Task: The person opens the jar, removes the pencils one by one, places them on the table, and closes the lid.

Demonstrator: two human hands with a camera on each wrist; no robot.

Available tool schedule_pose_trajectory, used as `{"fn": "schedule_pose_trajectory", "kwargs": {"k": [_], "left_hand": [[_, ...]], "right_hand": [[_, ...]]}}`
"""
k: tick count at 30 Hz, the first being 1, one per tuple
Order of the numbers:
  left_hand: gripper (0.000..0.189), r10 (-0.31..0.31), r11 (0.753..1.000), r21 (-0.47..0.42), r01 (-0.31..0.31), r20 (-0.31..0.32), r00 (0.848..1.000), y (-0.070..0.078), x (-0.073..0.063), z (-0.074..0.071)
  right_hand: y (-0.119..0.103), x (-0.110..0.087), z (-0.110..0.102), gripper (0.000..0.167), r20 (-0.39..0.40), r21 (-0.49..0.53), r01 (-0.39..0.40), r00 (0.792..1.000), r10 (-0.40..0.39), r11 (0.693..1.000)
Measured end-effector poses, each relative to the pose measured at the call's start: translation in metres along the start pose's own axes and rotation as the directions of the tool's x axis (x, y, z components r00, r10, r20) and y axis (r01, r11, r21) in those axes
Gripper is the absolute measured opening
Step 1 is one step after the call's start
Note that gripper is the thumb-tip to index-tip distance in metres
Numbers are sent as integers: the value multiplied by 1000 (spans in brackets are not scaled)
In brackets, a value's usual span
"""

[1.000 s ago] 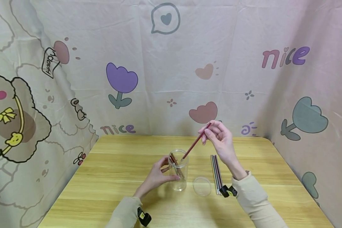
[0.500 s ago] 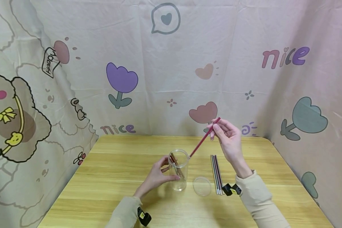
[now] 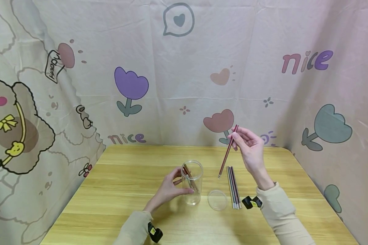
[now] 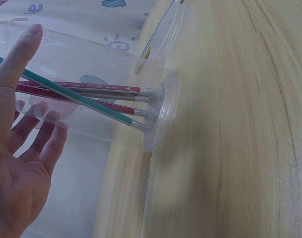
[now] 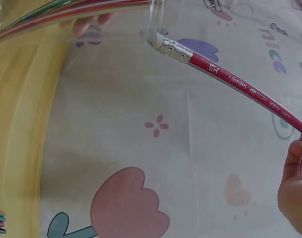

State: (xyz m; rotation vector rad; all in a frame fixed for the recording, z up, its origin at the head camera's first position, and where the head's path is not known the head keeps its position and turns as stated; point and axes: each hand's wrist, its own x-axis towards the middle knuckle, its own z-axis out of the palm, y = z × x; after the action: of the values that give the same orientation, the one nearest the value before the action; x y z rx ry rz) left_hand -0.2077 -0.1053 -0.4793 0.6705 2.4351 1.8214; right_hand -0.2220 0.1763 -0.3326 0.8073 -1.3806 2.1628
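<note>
My left hand [image 3: 165, 190] holds a clear jar [image 3: 197, 195] upright on the table, thumb on the near side and fingers round the far side. Several pencils lean inside it with their eraser ends down, among them a teal pencil [image 4: 86, 100] and red ones. In the right hand [image 3: 253, 149], a red pencil [image 3: 226, 158] is pinched between thumb and fingers near its upper end. It slants eraser end down, above the table and to the right of the jar. The right wrist view shows its metal band and white eraser [image 5: 160, 40] clearly.
Right of the jar a round clear lid [image 3: 217, 200] lies flat on the wooden table [image 3: 125, 183]. Beyond it, several pencils [image 3: 233, 187] lie side by side in a row. A printed cloth [image 3: 178, 81] hangs behind the table and along both sides.
The red pencil has come out of the jar's mouth and swung steeper as my right hand moved right. My left hand and the jar have stayed in place.
</note>
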Motion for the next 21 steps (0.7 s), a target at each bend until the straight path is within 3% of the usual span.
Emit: {"fn": "schedule_pose_trajectory", "kwargs": {"k": [9, 21], "left_hand": [[73, -1, 1000, 4, 1, 5, 1000, -1, 0, -1], [77, 3, 1000, 4, -3, 7, 1000, -2, -1, -1]], "right_hand": [[6, -2, -13, 13, -76, -146, -125, 990, 115, 981], [16, -3, -33, 20, -110, -232, -241, 969, 221, 942]]}}
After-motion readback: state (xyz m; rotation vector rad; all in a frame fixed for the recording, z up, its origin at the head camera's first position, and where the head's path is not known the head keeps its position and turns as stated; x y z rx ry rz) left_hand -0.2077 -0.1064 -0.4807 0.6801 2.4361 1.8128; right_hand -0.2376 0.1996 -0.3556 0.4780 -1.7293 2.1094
